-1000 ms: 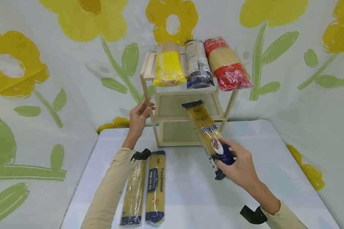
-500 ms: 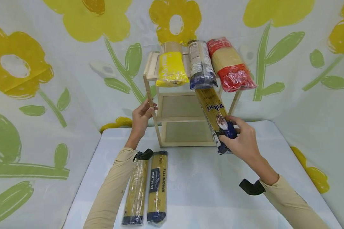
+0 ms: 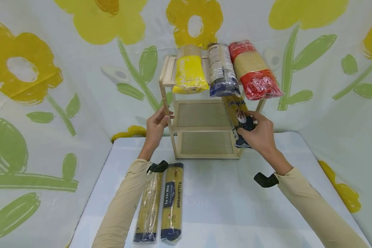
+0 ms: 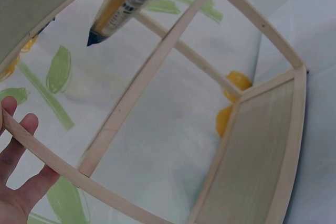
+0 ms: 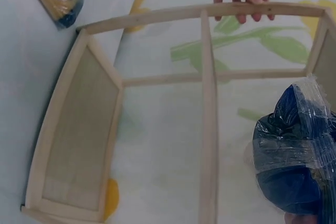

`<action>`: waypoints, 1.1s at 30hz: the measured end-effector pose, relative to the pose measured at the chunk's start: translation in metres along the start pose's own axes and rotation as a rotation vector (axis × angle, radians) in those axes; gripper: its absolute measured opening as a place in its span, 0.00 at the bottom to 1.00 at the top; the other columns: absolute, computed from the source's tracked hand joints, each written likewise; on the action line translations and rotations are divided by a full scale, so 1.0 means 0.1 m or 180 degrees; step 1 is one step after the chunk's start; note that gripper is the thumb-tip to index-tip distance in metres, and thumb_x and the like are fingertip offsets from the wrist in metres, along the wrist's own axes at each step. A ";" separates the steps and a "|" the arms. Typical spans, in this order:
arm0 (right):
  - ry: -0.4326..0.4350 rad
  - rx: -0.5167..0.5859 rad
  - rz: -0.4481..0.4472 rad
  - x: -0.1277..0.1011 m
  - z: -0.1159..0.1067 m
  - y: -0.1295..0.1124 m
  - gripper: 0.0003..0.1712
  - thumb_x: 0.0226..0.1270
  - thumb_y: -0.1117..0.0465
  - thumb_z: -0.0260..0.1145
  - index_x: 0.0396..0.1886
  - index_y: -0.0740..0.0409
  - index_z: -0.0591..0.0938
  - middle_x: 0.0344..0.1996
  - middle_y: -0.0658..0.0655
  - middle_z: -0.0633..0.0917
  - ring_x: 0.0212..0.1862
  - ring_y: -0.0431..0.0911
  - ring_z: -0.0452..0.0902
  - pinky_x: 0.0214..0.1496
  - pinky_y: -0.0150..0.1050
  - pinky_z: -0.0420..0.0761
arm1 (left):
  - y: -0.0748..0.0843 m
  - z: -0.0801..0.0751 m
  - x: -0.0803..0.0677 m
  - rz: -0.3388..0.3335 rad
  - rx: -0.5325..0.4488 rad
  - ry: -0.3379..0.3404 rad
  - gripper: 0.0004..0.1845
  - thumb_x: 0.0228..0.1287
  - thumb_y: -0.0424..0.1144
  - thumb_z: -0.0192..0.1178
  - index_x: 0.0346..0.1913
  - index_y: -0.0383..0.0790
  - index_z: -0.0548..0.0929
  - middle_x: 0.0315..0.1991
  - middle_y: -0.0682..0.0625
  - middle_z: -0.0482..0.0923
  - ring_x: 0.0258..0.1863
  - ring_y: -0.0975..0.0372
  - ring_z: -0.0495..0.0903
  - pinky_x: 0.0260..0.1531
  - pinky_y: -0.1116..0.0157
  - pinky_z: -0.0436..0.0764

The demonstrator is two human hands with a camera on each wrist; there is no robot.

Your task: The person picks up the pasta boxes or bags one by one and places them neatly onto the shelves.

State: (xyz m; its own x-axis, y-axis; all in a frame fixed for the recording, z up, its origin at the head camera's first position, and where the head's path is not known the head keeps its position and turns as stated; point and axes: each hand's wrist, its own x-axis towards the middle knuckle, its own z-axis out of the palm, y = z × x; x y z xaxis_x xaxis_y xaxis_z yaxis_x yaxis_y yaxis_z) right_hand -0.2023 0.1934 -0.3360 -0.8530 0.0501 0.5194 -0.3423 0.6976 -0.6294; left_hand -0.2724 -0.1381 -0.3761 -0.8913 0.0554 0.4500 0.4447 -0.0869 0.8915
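A three-tier wooden shelf rack stands on the table. My left hand grips its left front post; in the left wrist view the fingers wrap this wooden bar. My right hand pinches the near, dark blue end of a spaghetti pack between thumb and fingers. This pack tilts into the gap above the middle tier, its far end hidden beneath the bags on top. Through the frame, the left wrist view shows the pack's pointed blue tip. Crinkled blue wrapping fills the right wrist view's right side.
On the top tier lie a yellow pasta bag, a blue-and-clear bag and a red bag, overhanging the front. Two more spaghetti packs, a plain one and a labelled one, lie on the table near my left forearm.
My right hand has carried the spaghetti pack up and forward, from before the rack to under the top tier. The left hand keeps its hold on the post; the view has shifted slightly.
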 end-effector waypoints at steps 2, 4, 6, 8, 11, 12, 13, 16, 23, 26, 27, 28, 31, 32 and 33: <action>0.0023 0.0004 -0.0022 0.05 0.05 0.04 0.27 0.50 0.66 0.68 0.51 0.73 0.77 0.41 0.71 0.82 0.34 0.58 0.79 0.27 0.45 0.81 | 0.00 -0.01 0.00 -0.0019 0.0030 -0.0005 0.24 0.69 0.30 0.52 0.67 0.40 0.70 0.48 0.39 0.79 0.46 0.54 0.81 0.52 0.51 0.76; 0.0063 -0.0003 -0.0079 0.09 0.12 0.09 0.27 0.49 0.68 0.68 0.51 0.76 0.77 0.42 0.73 0.81 0.36 0.60 0.80 0.31 0.53 0.82 | -0.01 -0.01 0.01 -0.0025 0.0045 -0.0013 0.24 0.69 0.30 0.52 0.67 0.40 0.70 0.48 0.40 0.79 0.46 0.53 0.80 0.52 0.52 0.76; 0.0083 -0.0018 -0.0123 0.13 0.18 0.13 0.27 0.49 0.69 0.69 0.50 0.77 0.77 0.43 0.74 0.81 0.38 0.62 0.81 0.34 0.57 0.82 | -0.02 -0.01 0.00 -0.0031 0.0068 -0.0006 0.24 0.69 0.30 0.52 0.67 0.40 0.70 0.48 0.40 0.79 0.46 0.53 0.80 0.52 0.53 0.76; 0.0074 -0.0065 -0.0112 0.16 0.24 0.17 0.26 0.48 0.68 0.69 0.49 0.78 0.77 0.43 0.74 0.81 0.39 0.63 0.81 0.36 0.57 0.82 | -0.01 -0.01 0.00 -0.0038 0.0068 0.0012 0.23 0.69 0.31 0.52 0.66 0.42 0.71 0.48 0.40 0.80 0.46 0.53 0.80 0.52 0.52 0.76; 0.0001 -0.0214 0.0003 0.19 0.29 0.20 0.26 0.50 0.66 0.68 0.48 0.78 0.77 0.40 0.75 0.82 0.36 0.63 0.82 0.32 0.56 0.82 | -0.01 0.00 -0.01 -0.0039 0.0048 0.0006 0.23 0.69 0.31 0.52 0.66 0.42 0.71 0.48 0.39 0.79 0.46 0.53 0.80 0.52 0.50 0.75; -0.0043 -0.0307 0.0060 0.19 0.29 0.21 0.25 0.50 0.65 0.67 0.47 0.78 0.77 0.39 0.74 0.82 0.33 0.62 0.82 0.30 0.54 0.82 | -0.01 0.01 -0.01 -0.0039 0.0028 -0.0005 0.23 0.69 0.31 0.52 0.66 0.42 0.71 0.48 0.39 0.79 0.46 0.53 0.80 0.52 0.49 0.75; -0.0114 -0.0423 0.0125 0.19 0.29 0.22 0.25 0.52 0.63 0.67 0.47 0.77 0.77 0.37 0.74 0.82 0.30 0.61 0.81 0.27 0.53 0.81 | -0.01 0.01 0.00 -0.0039 0.0017 -0.0025 0.23 0.69 0.31 0.52 0.66 0.42 0.70 0.48 0.39 0.79 0.46 0.53 0.80 0.53 0.49 0.74; -0.0475 -0.0835 0.0304 0.17 0.28 0.21 0.26 0.57 0.56 0.64 0.47 0.76 0.75 0.33 0.73 0.82 0.26 0.59 0.78 0.20 0.50 0.77 | -0.01 0.00 0.01 -0.0031 0.0008 -0.0037 0.23 0.69 0.31 0.52 0.67 0.39 0.70 0.48 0.39 0.79 0.46 0.52 0.80 0.52 0.48 0.74; -0.1140 -0.1368 0.0512 0.08 0.28 0.15 0.38 0.66 0.45 0.57 0.59 0.75 0.66 0.43 0.78 0.75 0.37 0.68 0.77 0.30 0.57 0.79 | 0.00 -0.03 0.02 -0.0015 0.0066 0.0003 0.22 0.69 0.30 0.52 0.65 0.37 0.71 0.47 0.40 0.79 0.46 0.51 0.80 0.51 0.50 0.76; -0.1054 -0.1440 0.0487 0.03 0.30 0.15 0.38 0.66 0.45 0.58 0.61 0.73 0.65 0.44 0.78 0.75 0.33 0.67 0.77 0.27 0.56 0.79 | -0.01 -0.02 0.02 -0.0019 0.0029 -0.0024 0.23 0.69 0.30 0.52 0.66 0.36 0.71 0.48 0.37 0.78 0.47 0.49 0.79 0.52 0.48 0.75; -0.1014 -0.1446 0.0462 0.01 0.30 0.15 0.38 0.67 0.45 0.58 0.62 0.73 0.65 0.43 0.78 0.75 0.32 0.66 0.77 0.25 0.56 0.78 | -0.01 -0.02 0.02 -0.0018 0.0038 -0.0027 0.23 0.69 0.31 0.52 0.66 0.36 0.70 0.48 0.37 0.78 0.47 0.49 0.79 0.52 0.48 0.75; -0.0973 -0.1437 0.0441 -0.01 0.31 0.15 0.38 0.67 0.45 0.58 0.62 0.73 0.65 0.43 0.78 0.75 0.31 0.66 0.77 0.25 0.56 0.78 | -0.01 -0.02 0.01 -0.0006 0.0040 -0.0027 0.23 0.69 0.31 0.52 0.66 0.35 0.70 0.48 0.36 0.78 0.47 0.49 0.79 0.52 0.48 0.75; -0.0887 -0.1338 0.0428 -0.07 0.31 0.14 0.38 0.68 0.45 0.57 0.63 0.72 0.66 0.46 0.78 0.74 0.34 0.68 0.77 0.26 0.59 0.78 | -0.01 -0.01 0.01 0.0014 0.0055 -0.0008 0.23 0.69 0.30 0.52 0.66 0.34 0.70 0.48 0.37 0.78 0.47 0.49 0.79 0.51 0.48 0.75; -0.0872 -0.1303 0.0434 -0.09 0.30 0.13 0.38 0.68 0.45 0.56 0.63 0.72 0.66 0.47 0.79 0.73 0.35 0.68 0.77 0.27 0.60 0.78 | 0.00 -0.01 0.01 0.0005 0.0058 -0.0004 0.23 0.69 0.31 0.52 0.66 0.35 0.70 0.48 0.38 0.78 0.46 0.50 0.79 0.51 0.49 0.75; -0.0866 -0.1274 0.0444 -0.10 0.30 0.12 0.38 0.69 0.44 0.56 0.64 0.72 0.66 0.48 0.79 0.73 0.36 0.69 0.77 0.28 0.61 0.78 | 0.00 -0.01 0.01 -0.0009 0.0053 -0.0011 0.23 0.69 0.31 0.52 0.66 0.35 0.70 0.48 0.39 0.79 0.46 0.51 0.80 0.51 0.49 0.75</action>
State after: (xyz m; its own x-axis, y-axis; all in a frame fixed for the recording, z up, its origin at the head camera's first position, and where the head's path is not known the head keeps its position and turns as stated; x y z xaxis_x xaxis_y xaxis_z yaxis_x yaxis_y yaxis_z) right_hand -0.2092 0.1801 -0.3662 -0.9699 0.0116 0.2432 -0.0852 0.9196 -0.3836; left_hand -0.2734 -0.1390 -0.3756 -0.8922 0.0589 0.4477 0.4437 -0.0702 0.8934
